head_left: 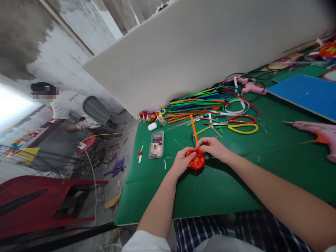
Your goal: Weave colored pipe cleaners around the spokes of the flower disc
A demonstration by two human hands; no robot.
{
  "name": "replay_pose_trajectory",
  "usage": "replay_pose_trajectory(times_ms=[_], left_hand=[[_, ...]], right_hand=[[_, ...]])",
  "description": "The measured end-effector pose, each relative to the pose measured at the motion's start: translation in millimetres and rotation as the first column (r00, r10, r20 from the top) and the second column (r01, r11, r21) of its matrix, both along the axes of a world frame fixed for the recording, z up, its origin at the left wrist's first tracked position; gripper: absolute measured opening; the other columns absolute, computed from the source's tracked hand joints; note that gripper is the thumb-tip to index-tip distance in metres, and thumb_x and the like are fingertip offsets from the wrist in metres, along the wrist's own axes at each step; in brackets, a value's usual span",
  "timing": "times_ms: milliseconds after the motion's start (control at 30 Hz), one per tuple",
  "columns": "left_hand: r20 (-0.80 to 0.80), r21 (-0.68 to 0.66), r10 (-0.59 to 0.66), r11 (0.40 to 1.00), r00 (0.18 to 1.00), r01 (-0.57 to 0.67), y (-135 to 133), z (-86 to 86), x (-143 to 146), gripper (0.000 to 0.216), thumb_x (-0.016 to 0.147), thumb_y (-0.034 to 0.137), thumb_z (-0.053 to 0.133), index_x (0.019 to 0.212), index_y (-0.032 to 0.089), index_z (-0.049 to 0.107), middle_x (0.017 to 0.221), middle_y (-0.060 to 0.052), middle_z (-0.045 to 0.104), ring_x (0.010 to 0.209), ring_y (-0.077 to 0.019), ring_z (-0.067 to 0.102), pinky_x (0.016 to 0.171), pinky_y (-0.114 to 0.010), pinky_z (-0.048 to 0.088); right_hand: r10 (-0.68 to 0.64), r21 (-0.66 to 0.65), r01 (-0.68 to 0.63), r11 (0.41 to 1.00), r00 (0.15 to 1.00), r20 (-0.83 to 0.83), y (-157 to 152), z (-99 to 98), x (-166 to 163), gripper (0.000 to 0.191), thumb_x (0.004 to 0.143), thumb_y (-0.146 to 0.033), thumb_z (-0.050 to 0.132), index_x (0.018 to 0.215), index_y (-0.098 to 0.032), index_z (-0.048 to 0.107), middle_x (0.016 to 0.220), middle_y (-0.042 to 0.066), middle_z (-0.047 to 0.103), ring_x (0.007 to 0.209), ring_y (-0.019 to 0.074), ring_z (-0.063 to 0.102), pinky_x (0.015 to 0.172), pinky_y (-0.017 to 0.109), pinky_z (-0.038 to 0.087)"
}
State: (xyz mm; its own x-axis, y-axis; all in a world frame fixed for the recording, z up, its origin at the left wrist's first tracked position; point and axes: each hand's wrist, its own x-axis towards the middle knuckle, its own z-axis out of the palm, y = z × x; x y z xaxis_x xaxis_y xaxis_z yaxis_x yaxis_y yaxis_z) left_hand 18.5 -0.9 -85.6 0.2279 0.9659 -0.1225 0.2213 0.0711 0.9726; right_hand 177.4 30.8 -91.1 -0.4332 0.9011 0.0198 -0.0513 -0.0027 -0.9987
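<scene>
My left hand [183, 161] grips the left side of a round woven disc [198, 162] of red and orange pipe cleaner, thumb on top. Thin pale wires stick out around the disc like spokes. At its upper right edge my right hand [212, 147] has its fingers pinched together, close to where an orange pipe cleaner [193, 127] stands up from the rim. Whether the fingertips hold that strip or a wire is hidden. Beyond the hands lie scissors [231, 124] with one red and one yellow handle, next to a pile of coloured pipe cleaners [198, 103].
On the green table [149, 189] a phone [156, 144] and a white earphone case [152, 126] lie to the left. A pink glue gun [315, 129] and a blue board [304, 92] are at right. Another person [70, 108] sits beyond a red chair [39, 206].
</scene>
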Motion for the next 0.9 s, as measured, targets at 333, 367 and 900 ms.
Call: replay_pose_trajectory(times_ms=[333,367,900], left_hand=[[0.336,-0.224,0.117,0.974,0.935,-0.041,0,3.1,-4,0.023,0.062,0.027,0.061,0.080,0.013,0.054,0.071,-0.002,0.058,0.062,-0.0099,0.054,0.058,-0.022,0.043],[0.354,-0.249,0.127,0.968,0.926,-0.037,0,3.8,-4,0.024,0.062,0.027,0.061,0.080,0.013,0.053,0.070,-0.002,0.058,0.061,-0.0101,0.054,0.056,-0.021,0.043],[0.380,-0.294,0.145,0.955,0.913,-0.029,0,5.7,-2,0.029,0.062,0.031,0.060,0.083,0.014,0.049,0.067,-0.001,0.058,0.061,-0.0140,0.058,0.046,-0.020,0.045]], right_hand=[[0.147,-0.062,-0.150,0.987,0.988,-0.052,-2,14.2,6,0.028,0.063,-0.030,0.056,0.086,-0.015,0.060,0.086,0.004,0.059,0.072,0.0135,0.054,0.064,0.028,0.044],[0.151,-0.040,-0.152,0.988,0.988,-0.044,-2,13.3,7,0.025,0.063,-0.029,0.055,0.084,-0.015,0.060,0.085,0.004,0.059,0.073,0.0136,0.054,0.065,0.028,0.044],[0.013,-0.060,-0.018,0.998,0.996,-0.084,-3,6.1,1,0.020,0.067,-0.030,0.052,0.080,-0.017,0.059,0.081,0.003,0.058,0.076,0.0146,0.054,0.061,0.026,0.046]])
